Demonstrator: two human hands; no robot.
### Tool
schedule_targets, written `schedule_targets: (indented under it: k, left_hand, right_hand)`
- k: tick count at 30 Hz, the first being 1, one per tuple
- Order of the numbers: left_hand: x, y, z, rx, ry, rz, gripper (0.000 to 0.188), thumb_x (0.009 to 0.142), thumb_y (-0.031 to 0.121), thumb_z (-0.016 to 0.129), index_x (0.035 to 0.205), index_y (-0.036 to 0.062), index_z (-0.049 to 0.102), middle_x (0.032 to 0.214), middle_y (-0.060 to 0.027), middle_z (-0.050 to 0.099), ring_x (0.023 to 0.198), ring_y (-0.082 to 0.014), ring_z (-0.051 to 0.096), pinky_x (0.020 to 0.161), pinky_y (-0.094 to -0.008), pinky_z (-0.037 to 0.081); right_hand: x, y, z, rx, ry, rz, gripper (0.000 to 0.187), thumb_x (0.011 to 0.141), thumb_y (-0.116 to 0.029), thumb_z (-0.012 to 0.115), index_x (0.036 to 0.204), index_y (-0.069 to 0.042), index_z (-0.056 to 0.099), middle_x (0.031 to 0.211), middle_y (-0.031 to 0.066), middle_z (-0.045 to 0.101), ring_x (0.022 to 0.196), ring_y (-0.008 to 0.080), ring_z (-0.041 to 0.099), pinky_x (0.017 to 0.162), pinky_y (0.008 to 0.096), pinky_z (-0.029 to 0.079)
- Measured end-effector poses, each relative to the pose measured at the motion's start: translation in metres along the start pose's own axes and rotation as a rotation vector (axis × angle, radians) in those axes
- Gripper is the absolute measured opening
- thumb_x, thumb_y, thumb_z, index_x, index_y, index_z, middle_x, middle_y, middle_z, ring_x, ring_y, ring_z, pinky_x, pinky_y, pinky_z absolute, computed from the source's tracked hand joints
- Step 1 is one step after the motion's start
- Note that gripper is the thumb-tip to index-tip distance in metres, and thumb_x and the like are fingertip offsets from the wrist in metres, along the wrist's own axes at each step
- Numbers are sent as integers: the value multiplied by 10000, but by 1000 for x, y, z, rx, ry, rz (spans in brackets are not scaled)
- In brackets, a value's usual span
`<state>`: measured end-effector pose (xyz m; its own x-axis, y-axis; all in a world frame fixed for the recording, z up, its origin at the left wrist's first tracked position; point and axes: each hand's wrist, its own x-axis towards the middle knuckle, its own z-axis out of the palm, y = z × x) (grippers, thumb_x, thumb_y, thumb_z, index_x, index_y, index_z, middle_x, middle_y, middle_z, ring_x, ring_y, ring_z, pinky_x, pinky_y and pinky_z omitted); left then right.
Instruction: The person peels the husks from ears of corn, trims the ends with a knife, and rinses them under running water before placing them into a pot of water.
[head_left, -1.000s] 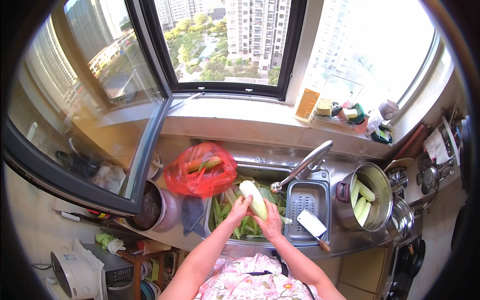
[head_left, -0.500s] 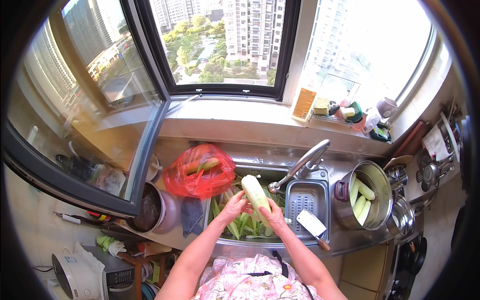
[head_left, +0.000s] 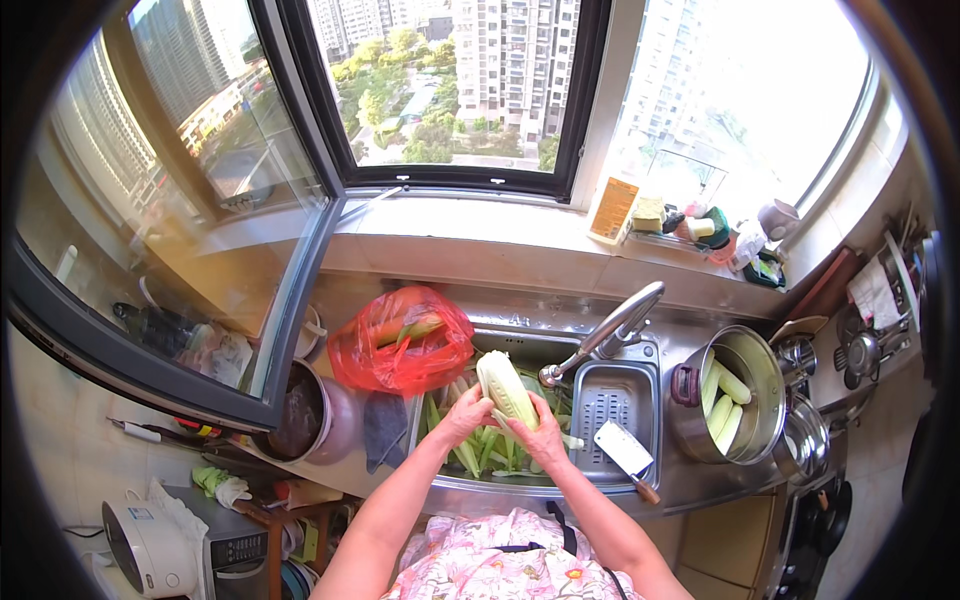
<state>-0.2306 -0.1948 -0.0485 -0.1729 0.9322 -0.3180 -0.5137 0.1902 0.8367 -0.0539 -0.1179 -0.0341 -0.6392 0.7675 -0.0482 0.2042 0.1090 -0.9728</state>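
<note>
Above the sink point(head_left: 462, 488) I hold a pale green ear of corn point(head_left: 508, 392), its top tilted away from me. My left hand point(head_left: 466, 415) is closed round its left side. My right hand point(head_left: 538, 434) grips the lower right end, where a strip of husk hangs between the hands. Stripped green corn husks point(head_left: 490, 452) fill the basin under my hands. To the right, a cleaver point(head_left: 623, 448) with a wooden handle lies across the front edge of a metal drainer tray point(head_left: 607, 392). Several ears of corn point(head_left: 732, 388) stand in a large steel pot point(head_left: 690, 425) farther right.
A red plastic bag point(head_left: 395, 370) with corn inside sits behind the sink's left side. The faucet point(head_left: 610, 325) arches over the basin from the back right. An open window sash point(head_left: 300, 310) juts in at the left. Bowls and pots stand near the pot.
The ear of corn has turned in my hands, showing ridged inner leaves, and a strip of husk now hangs loose near its lower end. My hands stay over the basin.
</note>
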Motion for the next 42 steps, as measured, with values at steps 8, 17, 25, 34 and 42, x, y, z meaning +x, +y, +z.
schedule_targets:
  k: [8,17,25,34,42]
  left_hand:
    - [7,-15,5,210,319,134,369,839,69,500,1204,10,520,1019,-107,653,880,-205,674,666,-349,592]
    - [4,-24,-1,793,497,162,290,801,167,560,1059,39,599,785,-150,669,746,-286,673,707,-429,510]
    - [7,13,-37,1113,681,132,177,872,254,534,1001,166,617,878,-177,676,881,-394,646,742,-504,492]
    - [5,-5,-37,1319,532,47,699,828,488,609,1330,19,481,1088,-216,661,1084,-381,608,946,-463,451]
    - [21,-30,-18,469,254,113,369,940,330,576,1139,23,625,934,-72,675,791,-151,636,707,-301,510]
  right_hand:
    - [6,7,5,-393,-22,-57,665,816,-349,716,1347,-48,453,1268,182,546,1139,344,565,960,405,458]
    - [9,22,33,-318,26,63,771,831,-340,704,1422,-37,313,1313,232,493,1193,355,523,984,431,431]
    - [7,54,3,295,-287,238,683,871,-292,687,1413,-48,350,1268,118,551,1085,222,581,928,345,472]
    - [3,34,-9,715,-336,620,688,835,-399,716,1370,-76,429,1151,73,576,984,164,582,826,320,492]
    - [9,48,10,649,-240,464,679,850,-323,722,1372,-18,413,1243,88,558,1071,173,564,913,337,470]
